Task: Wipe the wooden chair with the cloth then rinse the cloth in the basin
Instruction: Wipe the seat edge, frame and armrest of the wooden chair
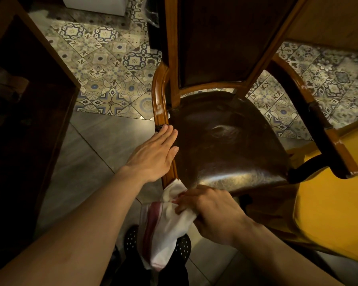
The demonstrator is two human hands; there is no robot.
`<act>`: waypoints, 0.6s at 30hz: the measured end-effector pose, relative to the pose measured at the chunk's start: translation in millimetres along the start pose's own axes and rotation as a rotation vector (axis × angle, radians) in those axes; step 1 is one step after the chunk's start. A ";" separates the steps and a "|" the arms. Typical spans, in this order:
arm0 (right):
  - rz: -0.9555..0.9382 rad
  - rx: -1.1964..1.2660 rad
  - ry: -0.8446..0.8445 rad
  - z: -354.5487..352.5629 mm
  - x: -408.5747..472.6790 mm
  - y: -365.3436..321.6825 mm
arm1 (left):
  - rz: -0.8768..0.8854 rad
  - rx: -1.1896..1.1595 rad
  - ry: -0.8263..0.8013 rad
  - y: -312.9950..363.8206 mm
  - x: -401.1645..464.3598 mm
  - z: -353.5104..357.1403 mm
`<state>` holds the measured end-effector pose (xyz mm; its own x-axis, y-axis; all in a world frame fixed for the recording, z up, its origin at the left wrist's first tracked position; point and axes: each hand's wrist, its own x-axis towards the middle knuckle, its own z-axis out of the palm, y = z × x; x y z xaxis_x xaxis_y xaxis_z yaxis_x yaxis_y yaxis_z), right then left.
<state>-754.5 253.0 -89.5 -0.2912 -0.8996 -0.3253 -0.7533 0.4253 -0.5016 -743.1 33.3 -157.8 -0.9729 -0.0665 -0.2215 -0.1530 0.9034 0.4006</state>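
Note:
The wooden chair (225, 141) fills the middle of the view, with a dark shiny seat, a tall dark back and curved arms. My left hand (153, 155) lies flat on the chair's left arm, fingers straight and together, holding nothing. At the seat's front left corner my right hand (213, 211) grips a white cloth (165, 230) with dark red stripes. The cloth's upper end touches the front end of the left arm, and the rest hangs down toward the floor. No basin is in view.
A dark wooden cabinet (29, 112) stands close on the left. Something large and yellow (335, 203) sits right of the chair, under its right arm. Patterned tiles (108, 65) lie beyond, grey floor nearer. My dark dotted shoes (132, 238) show below the cloth.

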 end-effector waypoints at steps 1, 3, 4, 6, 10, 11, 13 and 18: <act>0.015 0.025 -0.001 -4.9 0.1 1.2 | -0.001 -0.004 -0.001 0.1 -0.3 0.1; 0.050 0.092 0.008 -16.5 1.4 6.5 | 0.002 -0.007 -0.008 -0.6 0.6 -1.1; 0.074 0.129 0.012 -22.6 1.6 10.0 | 0.006 -0.005 -0.009 -0.7 0.6 -1.7; 0.134 0.180 0.027 -37.6 1.7 17.9 | 0.009 -0.005 -0.009 -1.5 0.4 -3.3; 0.189 0.312 0.078 -82.0 8.3 39.7 | 0.022 -0.018 0.007 -3.7 0.7 -2.0; 0.189 0.389 0.102 -94.0 8.8 43.6 | 0.019 -0.026 0.030 -6.7 4.1 -0.7; 0.159 0.488 0.193 -130.0 25.7 54.4 | -0.016 -0.050 0.068 -21.4 25.3 -12.3; 0.139 0.709 0.477 -155.8 45.7 64.5 | -0.109 -0.188 -0.145 -32.3 11.1 10.8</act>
<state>-908.3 223.8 -11.9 -0.6894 -0.7128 -0.1291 -0.1936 0.3530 -0.9154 -747.1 8.0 -182.8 -0.9160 -0.0854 -0.3921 -0.2983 0.7985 0.5228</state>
